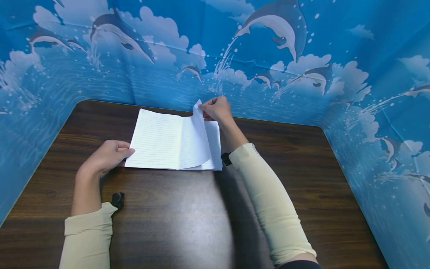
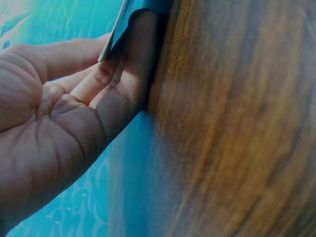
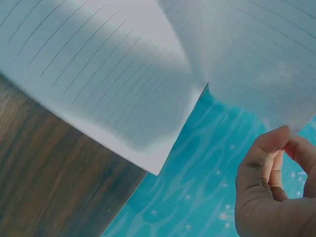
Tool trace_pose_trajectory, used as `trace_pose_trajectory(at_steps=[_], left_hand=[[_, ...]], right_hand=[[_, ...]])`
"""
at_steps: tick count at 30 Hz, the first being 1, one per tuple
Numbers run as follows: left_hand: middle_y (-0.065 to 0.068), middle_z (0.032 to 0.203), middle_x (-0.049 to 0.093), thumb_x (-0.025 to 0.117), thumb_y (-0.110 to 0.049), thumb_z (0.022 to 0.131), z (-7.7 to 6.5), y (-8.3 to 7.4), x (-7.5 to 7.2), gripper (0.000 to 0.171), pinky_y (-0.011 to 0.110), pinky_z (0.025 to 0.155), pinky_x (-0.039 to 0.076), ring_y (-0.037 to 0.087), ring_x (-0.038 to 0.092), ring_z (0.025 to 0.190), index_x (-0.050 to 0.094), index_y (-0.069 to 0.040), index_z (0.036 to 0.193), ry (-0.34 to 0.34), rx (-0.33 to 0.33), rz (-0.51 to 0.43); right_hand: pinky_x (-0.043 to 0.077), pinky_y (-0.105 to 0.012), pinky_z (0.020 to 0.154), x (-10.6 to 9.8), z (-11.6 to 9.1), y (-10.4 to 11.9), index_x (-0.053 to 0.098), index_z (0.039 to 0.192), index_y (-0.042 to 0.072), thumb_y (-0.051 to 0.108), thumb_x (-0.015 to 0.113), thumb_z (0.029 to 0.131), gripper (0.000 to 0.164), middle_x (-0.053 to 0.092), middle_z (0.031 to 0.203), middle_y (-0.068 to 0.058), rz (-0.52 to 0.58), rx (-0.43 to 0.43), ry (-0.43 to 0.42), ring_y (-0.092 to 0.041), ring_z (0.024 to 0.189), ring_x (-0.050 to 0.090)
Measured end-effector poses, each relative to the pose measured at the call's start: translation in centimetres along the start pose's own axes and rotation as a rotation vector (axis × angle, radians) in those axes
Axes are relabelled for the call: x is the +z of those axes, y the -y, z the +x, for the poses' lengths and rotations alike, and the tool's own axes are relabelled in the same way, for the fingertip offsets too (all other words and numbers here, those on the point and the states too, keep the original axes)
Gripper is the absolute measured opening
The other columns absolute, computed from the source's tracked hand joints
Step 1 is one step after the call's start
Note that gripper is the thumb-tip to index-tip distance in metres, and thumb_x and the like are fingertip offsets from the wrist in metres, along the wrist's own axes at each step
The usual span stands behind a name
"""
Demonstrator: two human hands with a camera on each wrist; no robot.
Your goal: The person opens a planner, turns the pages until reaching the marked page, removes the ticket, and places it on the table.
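Note:
An open lined notebook (image 1: 156, 140) lies near the back edge of the table, its visible pages bare of writing. My left hand (image 1: 109, 155) grips its left edge, thumb on top and fingers beneath; the left wrist view shows the notebook's edge between thumb and fingers of that hand (image 2: 74, 103). By its top corner, my right hand (image 1: 216, 110) pinches a single page (image 1: 195, 140), which is lifted and curved above the right-hand pages (image 1: 215, 149). In the right wrist view, thumb and fingertip of the right hand (image 3: 276, 182) meet at the raised page's corner (image 3: 281, 94).
The dark wood-grain table (image 1: 161, 224) extends in front of and beside the notebook. A blue dolphin-print curtain (image 1: 208, 45) hangs close behind the table and along its sides. Dark wrist-worn devices (image 1: 118, 200) show at both cream sleeves (image 1: 268, 201).

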State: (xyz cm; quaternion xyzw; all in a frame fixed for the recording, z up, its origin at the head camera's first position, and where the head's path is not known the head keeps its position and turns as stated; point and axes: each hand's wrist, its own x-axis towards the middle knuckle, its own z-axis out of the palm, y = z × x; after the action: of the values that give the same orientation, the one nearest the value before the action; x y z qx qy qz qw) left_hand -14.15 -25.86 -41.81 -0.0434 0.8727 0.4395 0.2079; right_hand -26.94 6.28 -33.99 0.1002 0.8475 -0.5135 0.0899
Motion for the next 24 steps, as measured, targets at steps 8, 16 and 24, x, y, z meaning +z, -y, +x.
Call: trace_pose_trajectory(at_steps=[8,16,24], left_hand=[[0.025,0.124,0.072,0.051,-0.023,0.114,0.1,0.1,0.0,0.053,0.029,0.079,0.051,0.026,0.062,0.101,0.046,0.016,0.15,0.001,-0.008,0.004],[0.028,0.129,0.068,0.05,-0.024,0.114,0.0,0.1,0.1,0.055,0.03,0.081,0.05,0.03,0.062,0.105,0.045,0.017,0.151,-0.003,-0.012,0.009],[0.021,0.118,0.071,0.051,-0.022,0.114,0.0,0.1,-0.1,0.053,0.03,0.08,0.05,0.023,0.061,0.095,0.047,0.018,0.149,0.002,0.016,0.01]], right_hand=[[0.064,-0.048,0.093,1.0,-0.3,0.7,0.075,0.103,-0.002,0.021,0.076,0.103,0.023,0.075,0.095,-0.019,0.05,-0.026,0.037,-0.016,0.066,0.069],[0.064,-0.047,0.093,2.2,-0.6,1.5,0.075,0.105,-0.003,0.02,0.075,0.103,0.022,0.072,0.091,-0.015,0.112,-0.019,0.071,-0.014,0.063,0.068],[0.063,-0.051,0.094,3.8,-1.1,2.1,0.071,0.099,-0.002,0.016,0.074,0.103,0.019,0.069,0.082,-0.013,0.211,-0.017,0.111,-0.014,0.058,0.066]])
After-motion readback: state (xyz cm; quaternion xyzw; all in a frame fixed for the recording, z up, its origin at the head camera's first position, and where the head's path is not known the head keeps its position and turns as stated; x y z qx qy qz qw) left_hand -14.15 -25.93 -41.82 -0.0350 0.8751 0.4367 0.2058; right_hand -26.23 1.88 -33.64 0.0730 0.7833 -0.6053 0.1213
